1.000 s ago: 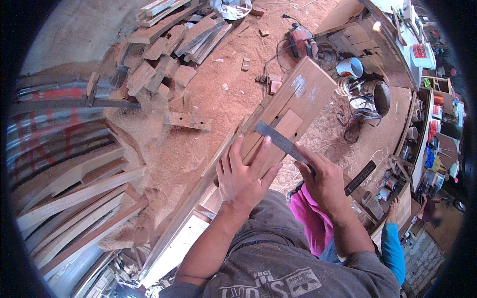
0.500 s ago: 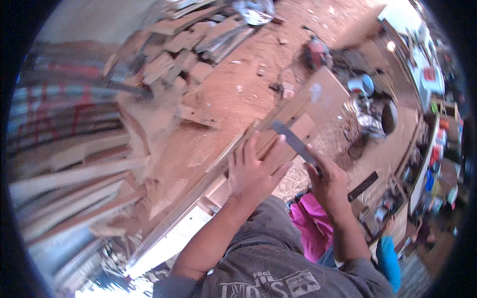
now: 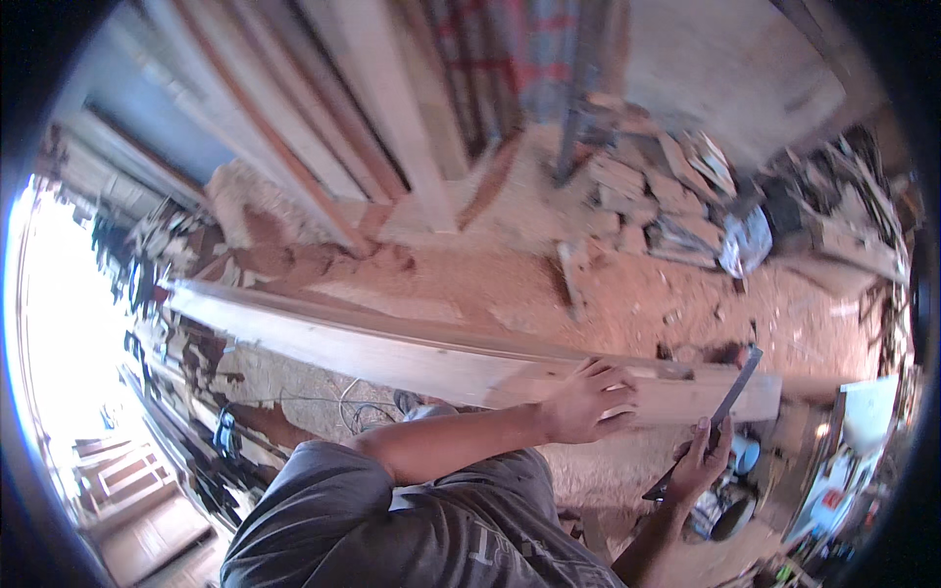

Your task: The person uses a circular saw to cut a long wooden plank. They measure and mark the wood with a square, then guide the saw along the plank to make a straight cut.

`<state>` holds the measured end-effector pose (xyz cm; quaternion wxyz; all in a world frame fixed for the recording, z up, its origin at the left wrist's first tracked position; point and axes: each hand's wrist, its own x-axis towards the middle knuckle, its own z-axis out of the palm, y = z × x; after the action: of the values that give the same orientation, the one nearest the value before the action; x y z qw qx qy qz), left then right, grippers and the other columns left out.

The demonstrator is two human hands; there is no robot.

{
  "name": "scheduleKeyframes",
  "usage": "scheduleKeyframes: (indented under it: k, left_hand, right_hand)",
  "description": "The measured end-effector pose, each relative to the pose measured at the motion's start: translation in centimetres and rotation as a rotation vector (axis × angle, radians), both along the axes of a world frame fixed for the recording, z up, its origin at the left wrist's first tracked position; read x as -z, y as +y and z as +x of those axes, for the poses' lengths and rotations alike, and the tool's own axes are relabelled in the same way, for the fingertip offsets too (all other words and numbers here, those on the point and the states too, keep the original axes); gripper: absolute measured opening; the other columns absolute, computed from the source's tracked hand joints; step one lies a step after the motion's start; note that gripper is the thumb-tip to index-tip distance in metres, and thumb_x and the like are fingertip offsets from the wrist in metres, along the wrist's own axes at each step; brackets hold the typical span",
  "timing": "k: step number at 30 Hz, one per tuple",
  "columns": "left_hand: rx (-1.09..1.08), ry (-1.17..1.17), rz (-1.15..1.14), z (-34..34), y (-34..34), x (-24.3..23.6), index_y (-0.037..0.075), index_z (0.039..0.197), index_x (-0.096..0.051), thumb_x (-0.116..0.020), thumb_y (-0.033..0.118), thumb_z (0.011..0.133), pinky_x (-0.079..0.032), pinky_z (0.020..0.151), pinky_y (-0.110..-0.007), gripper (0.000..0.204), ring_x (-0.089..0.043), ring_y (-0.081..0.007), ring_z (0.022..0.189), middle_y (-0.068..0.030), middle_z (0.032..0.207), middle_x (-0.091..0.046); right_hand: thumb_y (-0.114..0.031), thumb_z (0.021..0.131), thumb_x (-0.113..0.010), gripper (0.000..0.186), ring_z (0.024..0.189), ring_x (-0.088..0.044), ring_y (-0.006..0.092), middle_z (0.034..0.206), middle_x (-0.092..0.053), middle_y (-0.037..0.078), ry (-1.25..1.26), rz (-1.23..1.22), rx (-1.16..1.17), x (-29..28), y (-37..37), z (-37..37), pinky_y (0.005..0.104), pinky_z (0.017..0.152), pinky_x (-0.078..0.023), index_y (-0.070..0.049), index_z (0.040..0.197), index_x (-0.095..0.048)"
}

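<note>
A long pale wooden plank [image 3: 441, 367] stretches across in front of me, from the far left to the right. On its right part lies my left hand [image 3: 588, 402], with fingers spread and nothing gripped. My right hand [image 3: 702, 463] is closed round a flat grey metal bar [image 3: 737, 384], just off the plank's near edge. The bar points up and away, its far tip over the plank's right part. A darker part sticks out on the near side of the hand. Which kind of tool it is, I cannot tell.
Long boards [image 3: 392, 108] lean against the wall ahead. Offcuts [image 3: 652, 201] are piled at the far right beside a clear plastic bag [image 3: 747, 242]. Sawdust covers the floor [image 3: 431, 279]. A pale blue bucket [image 3: 745, 453] stands behind my right hand, and cables [image 3: 358, 407] lie below the plank.
My view has swung left, so more of the plank and leaning boards shows. The metal bar is now raised in my right hand, farther from my left hand, which stays on the wood.
</note>
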<state>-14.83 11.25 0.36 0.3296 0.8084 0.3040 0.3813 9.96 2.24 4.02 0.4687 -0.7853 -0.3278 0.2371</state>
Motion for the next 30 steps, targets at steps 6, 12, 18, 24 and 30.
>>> scheduleKeyframes:
  k: [6, 12, 18, 24, 30]
  left_hand:
    - [-0.386, -0.034, 0.037, -24.4, -6.1, -3.1, 0.004, 0.099, -0.068, -0.079, 0.014, 0.093, -0.050, 0.091, -0.048, 0.016, -0.065, -0.0342, 0.099, -0.0127, 0.099, -0.068]
    - [-0.851, -0.017, 0.067, -47.6, -17.2, -4.5, 0.004, 0.082, -0.068, -0.081, 0.013, 0.090, -0.049, 0.081, -0.044, 0.018, -0.066, -0.0340, 0.088, -0.0119, 0.083, -0.066]
    - [-1.309, 0.047, 0.157, -65.8, -29.5, -6.6, 0.004, 0.078, -0.067, -0.084, 0.013, 0.088, -0.049, 0.081, -0.043, 0.022, -0.067, -0.0316, 0.083, -0.0120, 0.082, -0.070]
    - [-1.684, 0.106, 0.174, -80.4, -36.7, -7.4, 0.004, 0.083, -0.070, -0.086, 0.015, 0.088, -0.050, 0.085, -0.041, 0.020, -0.067, -0.0296, 0.089, -0.0108, 0.088, -0.072]
    - [-1.777, 0.297, 0.202, -96.7, -38.8, -7.1, 0.004, 0.088, -0.072, -0.089, 0.019, 0.086, -0.050, 0.091, -0.043, 0.023, -0.066, -0.0322, 0.098, -0.0122, 0.096, -0.072]
  right_hand:
    - [-0.018, 0.109, -0.066, 0.039, 0.055, -0.050, 0.0049, 0.086, -0.062, 0.001, 0.117, 0.107, -0.360, -2.4, 2.6, -19.8, 0.0235, 0.046, -0.039, -0.004, 0.144, -0.060]
    - [-0.018, 0.109, -0.066, 0.037, 0.051, -0.048, 0.0026, 0.076, -0.057, -0.002, 0.148, 0.158, -0.779, -6.6, 3.1, -43.8, 0.0215, 0.044, -0.038, 0.000, 0.141, -0.062]
    - [-0.023, 0.106, -0.072, 0.048, 0.052, -0.048, 0.0033, 0.077, -0.061, 0.000, 0.114, 0.172, -1.235, -10.7, 5.0, -64.0, 0.0223, 0.047, -0.041, 0.001, 0.146, -0.063]
    - [-0.028, 0.101, -0.078, 0.048, 0.072, -0.067, 0.0162, 0.089, -0.075, 0.015, -0.185, 0.331, -1.531, -12.7, 7.4, -82.6, 0.0341, 0.069, -0.054, -0.003, 0.140, -0.069]
    - [-0.025, 0.098, -0.080, 0.044, 0.088, -0.075, 0.0283, 0.101, -0.077, 0.021, -0.307, 0.593, -1.661, -11.5, 11.1, -101.2, 0.0390, 0.081, -0.056, -0.012, 0.140, -0.071]
